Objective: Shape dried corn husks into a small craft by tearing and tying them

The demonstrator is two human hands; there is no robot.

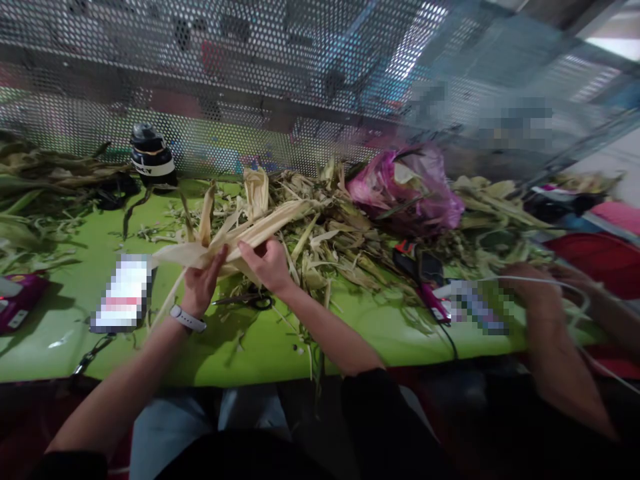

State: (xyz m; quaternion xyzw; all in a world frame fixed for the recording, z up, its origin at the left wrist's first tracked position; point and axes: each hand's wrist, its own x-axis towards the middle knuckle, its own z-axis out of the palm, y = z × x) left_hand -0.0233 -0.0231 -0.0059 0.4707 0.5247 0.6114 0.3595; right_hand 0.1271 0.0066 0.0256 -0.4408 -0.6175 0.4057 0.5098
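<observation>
Pale dried corn husks (273,223) stretch between my two hands, above the green tabletop. My left hand (200,283), with a white band on its wrist, is closed around the lower left end of the husks. The fingers of my right hand (270,267) pinch the same husks near their middle. Below the hands, a pair of scissors (245,301) lies on the table. Behind them spreads a heap of loose husks and scraps (345,247). Whether anything sits inside the held husks is hidden.
A phone (123,293) lies left of my hands, and a black jar (153,157) stands behind it. A pink plastic bag (407,190) rests at the back. On the right, a co-worker's hands (533,283) are near another phone (480,307). A perforated metal panel (300,80) rises behind.
</observation>
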